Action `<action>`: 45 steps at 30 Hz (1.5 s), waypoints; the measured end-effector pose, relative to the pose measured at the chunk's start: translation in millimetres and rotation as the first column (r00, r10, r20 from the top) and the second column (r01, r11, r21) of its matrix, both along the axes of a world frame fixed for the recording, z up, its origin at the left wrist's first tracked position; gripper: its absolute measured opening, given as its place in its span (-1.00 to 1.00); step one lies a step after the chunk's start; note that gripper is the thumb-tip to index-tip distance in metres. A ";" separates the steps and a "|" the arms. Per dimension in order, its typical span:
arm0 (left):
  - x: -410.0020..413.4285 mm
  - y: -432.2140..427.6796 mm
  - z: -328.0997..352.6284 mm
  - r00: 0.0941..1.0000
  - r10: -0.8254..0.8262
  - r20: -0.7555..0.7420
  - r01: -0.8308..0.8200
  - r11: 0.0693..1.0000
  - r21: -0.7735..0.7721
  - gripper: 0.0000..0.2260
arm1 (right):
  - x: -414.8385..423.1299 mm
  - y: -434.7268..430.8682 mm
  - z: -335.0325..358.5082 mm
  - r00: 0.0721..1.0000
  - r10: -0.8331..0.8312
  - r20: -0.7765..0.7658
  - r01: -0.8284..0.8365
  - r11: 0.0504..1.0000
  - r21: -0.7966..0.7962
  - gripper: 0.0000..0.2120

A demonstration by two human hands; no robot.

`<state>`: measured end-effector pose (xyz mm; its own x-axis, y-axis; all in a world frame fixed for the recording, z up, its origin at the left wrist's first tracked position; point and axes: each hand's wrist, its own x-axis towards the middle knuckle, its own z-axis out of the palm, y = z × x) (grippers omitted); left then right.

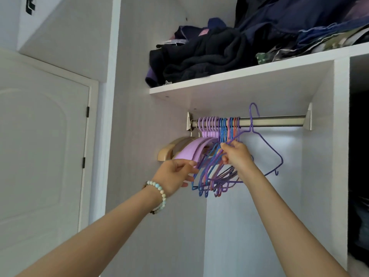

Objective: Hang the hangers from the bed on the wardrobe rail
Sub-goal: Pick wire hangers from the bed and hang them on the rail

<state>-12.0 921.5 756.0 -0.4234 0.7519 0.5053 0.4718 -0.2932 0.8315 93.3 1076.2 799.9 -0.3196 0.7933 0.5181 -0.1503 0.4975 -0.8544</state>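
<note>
The left hand (175, 173) is held loosely curled against the bunched hangers (211, 172) at its 3 o'clock, seemingly gripping none. 1 purple wire hanger (267, 143) is pinched by the right hand (237, 154); its hook is raised over the rail (279, 119) at 12 o'clock, beyond.

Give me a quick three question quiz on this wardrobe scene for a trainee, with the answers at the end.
1. True or false: the wardrobe rail carries no hangers yet.
2. Which hand pinches the purple wire hanger: A, left; B, right?
3. Fill in: the beaded bracelet sits on the ___ wrist.
Key: 1 false, a bunch of hangers hangs at its left end in view; 2 B, the right hand; 3 left.
</note>
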 end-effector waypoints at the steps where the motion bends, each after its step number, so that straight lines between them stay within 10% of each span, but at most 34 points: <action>1: -2.3 1.2 0.4 1.000 0.015 -0.007 -0.015 1.000 -0.001 -0.84 | -0.6 7.1 -0.1 1.000 -0.002 0.018 0.003 1.000 -0.010 -0.95; 11: -19.1 -4.9 -9.6 0.994 0.111 -0.010 -0.111 0.993 -0.044 -0.79 | 3.8 29.6 -16.0 0.981 0.015 0.196 -0.006 0.999 -0.047 -0.86; 19: -20.2 -37.2 -18.9 0.992 0.125 -0.001 -0.125 0.992 -0.031 -0.81 | 6.2 -5.9 -41.8 0.944 -0.280 0.175 0.229 0.937 0.265 -0.53; 27: -56.7 -155.5 -39.7 0.921 0.364 -0.141 -0.371 0.928 -0.028 -0.69 | -46.7 -132.9 -47.6 0.994 -0.093 0.064 0.051 0.874 0.483 -0.66; 34: -107.5 -350.5 -79.7 0.720 0.656 -0.224 -0.685 0.724 -0.082 -0.53 | -131.2 -292.0 -82.1 0.929 0.272 0.250 -0.355 0.842 0.406 -0.67; 45: -115.3 -665.7 -230.6 0.368 0.869 -0.330 -0.886 0.220 -0.408 -0.36 | -240.7 -595.3 -242.0 0.482 0.571 0.665 -0.863 0.442 0.246 -0.39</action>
